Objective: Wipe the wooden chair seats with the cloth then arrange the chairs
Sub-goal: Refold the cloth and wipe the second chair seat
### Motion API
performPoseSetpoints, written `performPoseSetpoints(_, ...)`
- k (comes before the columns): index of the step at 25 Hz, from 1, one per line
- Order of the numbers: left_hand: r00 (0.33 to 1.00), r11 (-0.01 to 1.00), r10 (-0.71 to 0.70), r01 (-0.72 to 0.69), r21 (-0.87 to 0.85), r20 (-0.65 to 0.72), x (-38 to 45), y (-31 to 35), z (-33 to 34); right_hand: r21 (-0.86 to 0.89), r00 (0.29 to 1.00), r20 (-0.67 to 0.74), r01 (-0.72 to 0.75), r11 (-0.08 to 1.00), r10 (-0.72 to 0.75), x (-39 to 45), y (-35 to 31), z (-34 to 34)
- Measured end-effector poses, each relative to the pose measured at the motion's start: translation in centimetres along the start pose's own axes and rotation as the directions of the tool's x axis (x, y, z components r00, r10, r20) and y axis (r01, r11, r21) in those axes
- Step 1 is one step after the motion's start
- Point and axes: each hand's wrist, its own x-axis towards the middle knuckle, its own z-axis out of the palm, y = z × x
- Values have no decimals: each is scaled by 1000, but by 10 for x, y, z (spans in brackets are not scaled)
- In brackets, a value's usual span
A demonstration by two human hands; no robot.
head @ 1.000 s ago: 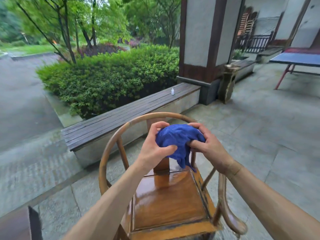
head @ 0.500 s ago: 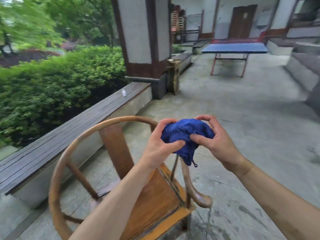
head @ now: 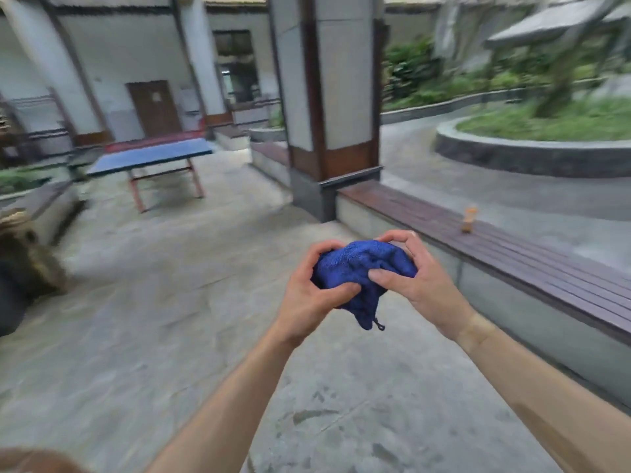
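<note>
A bunched blue cloth (head: 358, 268) hangs in front of me at chest height, held between both hands. My left hand (head: 309, 298) grips its left side with curled fingers and thumb. My right hand (head: 416, 281) pinches its right side, fingers arched over the top. A small loop dangles from the cloth's lower tip. A curved brown wooden piece (head: 30, 460), perhaps a chair's arm rail, shows at the bottom left corner. No chair seat is in view.
A long wooden bench (head: 512, 254) runs along the right, with a small orange bottle (head: 469, 218) on it. A square pillar (head: 327, 97) stands ahead, a blue table-tennis table (head: 150, 157) at left. A blurred brown object (head: 24, 254) sits at the left edge. Stone paving lies below.
My view has swung right, away from the chair, which has left the frame. Both hands still hold the blue cloth in the same way.
</note>
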Motion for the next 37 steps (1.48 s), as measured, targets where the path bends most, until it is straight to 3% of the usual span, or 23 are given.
performPoseSetpoints(5,959,999,17,-3,-50,284,70,-13,132,-146,944,-329,-34,989,-16,-24,3,-135)
performPoseSetpoints(11,805,987,19,80,-140,594,108,-27,273,-178,765,-644,-140,974,-8,-81,9,-249)
performPoseSetpoints(16,671,967,43,157,-199,740,130,-50,365,-197,597,-802,-237,951,-18,-114,24,-311)
performPoseSetpoints(20,560,947,81,215,-239,825,156,-69,434,-237,479,-875,-306,922,-65,-124,34,-355)
performPoseSetpoints(22,471,942,101,237,-236,876,171,-77,477,-240,379,-919,-328,914,-106,-127,37,-379)
performPoseSetpoints(23,458,942,106,238,-237,882,173,-78,489,-246,352,-928,-337,909,-121,-128,36,-382)
performPoseSetpoints(31,98,899,212,372,-233,972,127,-81,625,-157,-107,-964,-515,843,-245,-200,25,-406)
performPoseSetpoints(34,15,900,243,370,-231,970,92,-78,667,-110,-211,-943,-535,837,-259,-237,18,-415)
performPoseSetpoints(37,-44,908,254,354,-223,966,56,-75,709,-81,-266,-927,-546,834,-265,-281,19,-436)
